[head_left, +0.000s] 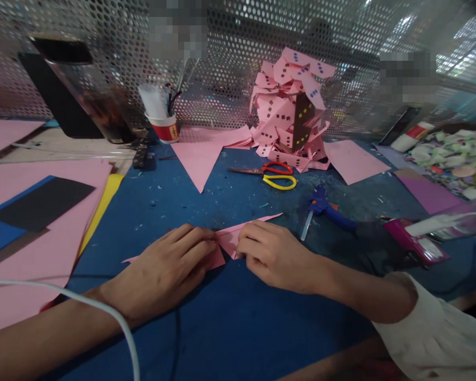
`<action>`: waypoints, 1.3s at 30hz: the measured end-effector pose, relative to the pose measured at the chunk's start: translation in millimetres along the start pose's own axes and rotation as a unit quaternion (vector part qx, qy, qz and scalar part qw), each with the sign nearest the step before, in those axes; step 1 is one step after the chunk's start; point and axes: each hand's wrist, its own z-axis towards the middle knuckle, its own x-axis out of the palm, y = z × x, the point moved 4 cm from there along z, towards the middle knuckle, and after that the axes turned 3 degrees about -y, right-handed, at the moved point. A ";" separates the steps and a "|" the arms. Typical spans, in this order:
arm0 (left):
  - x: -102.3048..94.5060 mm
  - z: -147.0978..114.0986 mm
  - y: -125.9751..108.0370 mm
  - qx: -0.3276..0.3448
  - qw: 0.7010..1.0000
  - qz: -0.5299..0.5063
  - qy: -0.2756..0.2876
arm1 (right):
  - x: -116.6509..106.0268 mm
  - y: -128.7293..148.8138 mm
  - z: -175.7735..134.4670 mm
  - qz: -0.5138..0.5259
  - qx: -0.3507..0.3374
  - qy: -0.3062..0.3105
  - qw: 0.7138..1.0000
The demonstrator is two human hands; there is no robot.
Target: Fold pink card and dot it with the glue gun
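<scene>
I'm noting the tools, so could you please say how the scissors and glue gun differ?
The scissors have one red and one yellow handle; the glue gun is mostly blue. The scissors' blades point left; the glue gun's pale stick points toward the camera. Both lie on the table.

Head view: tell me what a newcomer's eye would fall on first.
Probably the tall pink paper construction marked with small squares, at the back of the blue table. Next, the scissors, one handle red and one yellow, lying just in front of it. Then, nearer the camera, the left hand and right hand, both on folded pink paper.
</scene>
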 end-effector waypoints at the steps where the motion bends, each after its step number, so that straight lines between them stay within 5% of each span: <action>1: 0.5 -0.5 0.3 0.000 1.000 -0.001 0.001 | 0.3 -0.9 -0.1 0.006 0.003 -0.004 1.000; 7: 5.3 -3.4 3.2 -0.019 1.000 -0.013 -0.001 | -2.8 -7.1 1.0 -0.040 0.029 -0.062 0.997; 14: 4.6 0.6 -1.4 -0.026 0.999 -0.023 -0.020 | 1.9 -12.0 0.6 -0.098 0.053 -0.047 0.993; 24: -0.1 -4.7 -11.2 0.020 0.993 0.091 -0.065 | 5.8 -18.2 3.7 -0.158 0.037 -0.059 0.985; 39: -12.8 3.2 -21.7 -0.046 0.985 0.096 -0.136 | -3.1 -16.9 1.4 -0.082 0.067 -0.100 0.989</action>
